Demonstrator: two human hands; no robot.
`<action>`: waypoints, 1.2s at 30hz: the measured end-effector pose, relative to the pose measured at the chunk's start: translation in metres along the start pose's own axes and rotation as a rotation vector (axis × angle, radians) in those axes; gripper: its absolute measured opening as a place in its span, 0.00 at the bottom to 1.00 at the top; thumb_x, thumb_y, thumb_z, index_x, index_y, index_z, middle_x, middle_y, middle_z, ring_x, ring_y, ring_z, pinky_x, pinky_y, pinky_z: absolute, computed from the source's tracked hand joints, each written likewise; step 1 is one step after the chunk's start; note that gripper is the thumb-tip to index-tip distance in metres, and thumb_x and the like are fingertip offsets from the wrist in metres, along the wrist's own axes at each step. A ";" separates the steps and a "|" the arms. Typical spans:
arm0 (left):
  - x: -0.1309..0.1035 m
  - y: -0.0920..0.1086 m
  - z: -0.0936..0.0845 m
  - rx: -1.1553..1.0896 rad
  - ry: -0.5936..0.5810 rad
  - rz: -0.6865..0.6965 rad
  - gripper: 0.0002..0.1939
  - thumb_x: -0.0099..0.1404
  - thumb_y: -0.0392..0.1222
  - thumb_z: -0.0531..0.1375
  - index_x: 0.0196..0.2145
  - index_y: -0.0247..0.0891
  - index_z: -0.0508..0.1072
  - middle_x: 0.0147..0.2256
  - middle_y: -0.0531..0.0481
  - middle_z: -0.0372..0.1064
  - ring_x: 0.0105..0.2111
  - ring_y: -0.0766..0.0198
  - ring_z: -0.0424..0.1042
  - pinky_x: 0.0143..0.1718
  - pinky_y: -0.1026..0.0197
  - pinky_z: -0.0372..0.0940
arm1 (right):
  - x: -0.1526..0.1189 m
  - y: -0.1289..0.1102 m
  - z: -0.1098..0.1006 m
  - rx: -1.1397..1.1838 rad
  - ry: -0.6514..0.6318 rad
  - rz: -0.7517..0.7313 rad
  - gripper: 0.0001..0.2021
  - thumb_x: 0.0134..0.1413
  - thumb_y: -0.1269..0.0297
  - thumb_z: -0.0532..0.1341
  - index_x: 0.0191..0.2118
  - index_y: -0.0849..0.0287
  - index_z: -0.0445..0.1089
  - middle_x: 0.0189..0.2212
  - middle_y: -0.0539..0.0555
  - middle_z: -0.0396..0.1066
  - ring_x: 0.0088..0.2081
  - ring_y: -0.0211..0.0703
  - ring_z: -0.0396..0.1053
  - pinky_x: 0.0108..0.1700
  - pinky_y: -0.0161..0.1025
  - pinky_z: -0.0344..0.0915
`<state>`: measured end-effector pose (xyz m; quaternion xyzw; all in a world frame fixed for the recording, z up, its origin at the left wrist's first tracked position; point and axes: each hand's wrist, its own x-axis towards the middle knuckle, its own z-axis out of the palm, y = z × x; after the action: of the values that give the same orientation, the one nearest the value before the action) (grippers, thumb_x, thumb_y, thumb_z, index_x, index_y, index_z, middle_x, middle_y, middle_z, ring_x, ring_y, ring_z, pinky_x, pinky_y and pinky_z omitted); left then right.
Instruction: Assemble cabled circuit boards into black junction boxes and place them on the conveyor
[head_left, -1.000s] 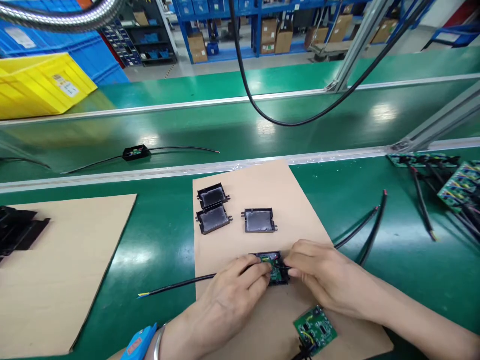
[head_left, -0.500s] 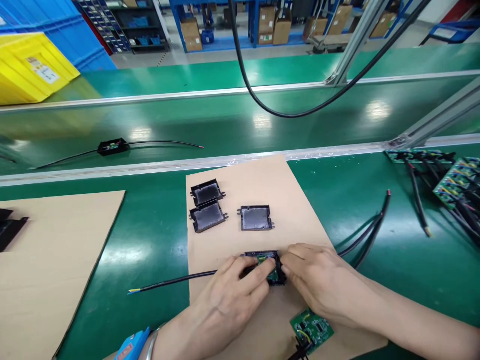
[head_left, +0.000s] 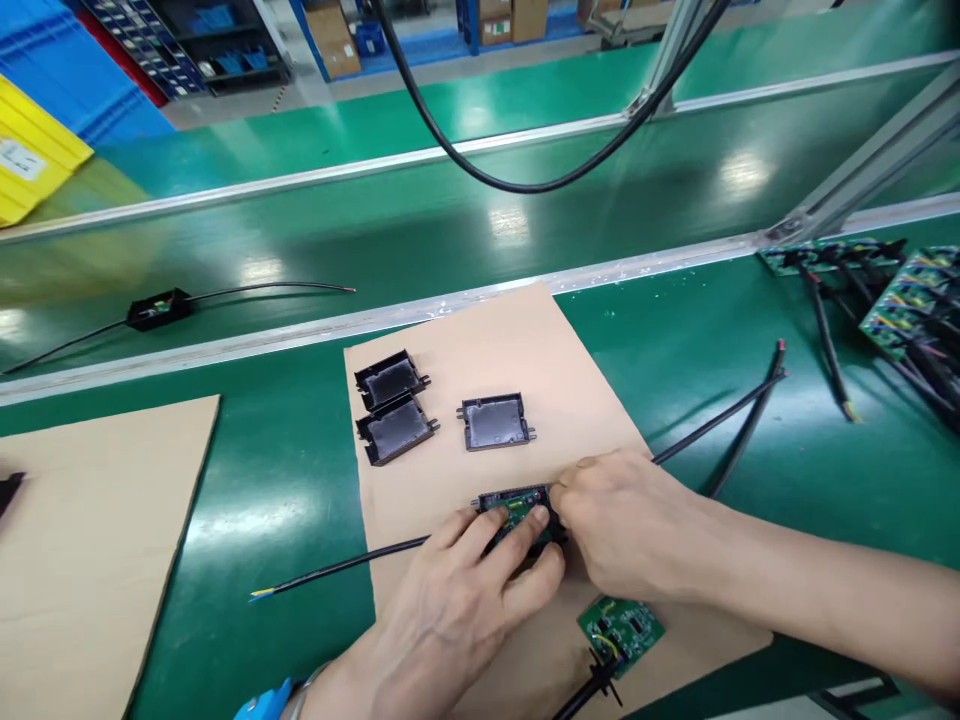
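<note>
A black plastic housing (head_left: 553, 532) with a green circuit board (head_left: 517, 510) in it lies on the cardboard. My left hand (head_left: 469, 590) grips it from the near left, fingertips pressing on the board and thumb at the near side. At the housing's right end, my right hand (head_left: 615, 515) is closed around the black cable (head_left: 690, 435), whose free end sticks out beyond the knuckles; the fingertips are partly hidden. Another cable (head_left: 337, 567) with bare coloured wire ends runs left from under my left hand. A loose circuit board (head_left: 634, 630) with a black cable lies below my right hand.
Several empty black housings (head_left: 495, 422) sit farther up the cardboard sheet (head_left: 442, 330). Circuit boards with cables (head_left: 915, 310) are piled at the right. A wired housing (head_left: 160, 308) lies beyond the metal rail. Overhead, a thick black cable (head_left: 525, 187) hangs in a loop.
The view has shifted and tilted slightly. My right hand has turned at the housing's end, and the cable there has swung upward. My left fingers have spread a little over the board.
</note>
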<state>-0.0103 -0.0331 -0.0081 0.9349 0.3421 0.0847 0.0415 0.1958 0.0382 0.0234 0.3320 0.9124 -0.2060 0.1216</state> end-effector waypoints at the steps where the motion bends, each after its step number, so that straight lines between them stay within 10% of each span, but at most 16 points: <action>1: 0.000 0.000 0.000 0.009 0.020 0.003 0.18 0.74 0.34 0.47 0.56 0.42 0.67 0.58 0.51 0.65 0.48 0.57 0.65 0.50 0.52 0.56 | -0.002 0.001 0.000 0.006 0.015 0.004 0.05 0.47 0.72 0.58 0.28 0.60 0.71 0.27 0.57 0.73 0.29 0.49 0.70 0.29 0.42 0.56; 14: -0.006 0.021 0.011 0.276 0.049 0.018 0.23 0.67 0.27 0.46 0.58 0.19 0.64 0.56 0.34 0.67 0.53 0.53 0.63 0.50 0.54 0.55 | -0.013 0.020 0.028 0.143 0.389 -0.195 0.12 0.59 0.76 0.51 0.26 0.60 0.64 0.28 0.52 0.65 0.30 0.41 0.57 0.33 0.40 0.53; 25: -0.028 -0.002 -0.016 -0.261 0.155 -0.229 0.22 0.66 0.31 0.55 0.58 0.35 0.63 0.60 0.43 0.62 0.57 0.52 0.59 0.54 0.48 0.56 | -0.019 0.035 0.028 0.268 0.392 -0.200 0.09 0.63 0.67 0.55 0.43 0.58 0.73 0.34 0.55 0.69 0.39 0.45 0.64 0.42 0.42 0.64; 36: -0.010 -0.004 -0.001 -0.064 0.082 0.041 0.20 0.68 0.31 0.50 0.57 0.30 0.65 0.50 0.44 0.72 0.51 0.57 0.66 0.54 0.53 0.55 | -0.010 0.003 0.021 0.294 0.292 -0.075 0.25 0.51 0.66 0.61 0.57 0.62 0.64 0.49 0.61 0.65 0.51 0.53 0.62 0.52 0.50 0.63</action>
<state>-0.0210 -0.0366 -0.0090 0.9357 0.3211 0.1347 0.0558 0.2069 0.0251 0.0074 0.3383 0.8923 -0.2909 -0.0691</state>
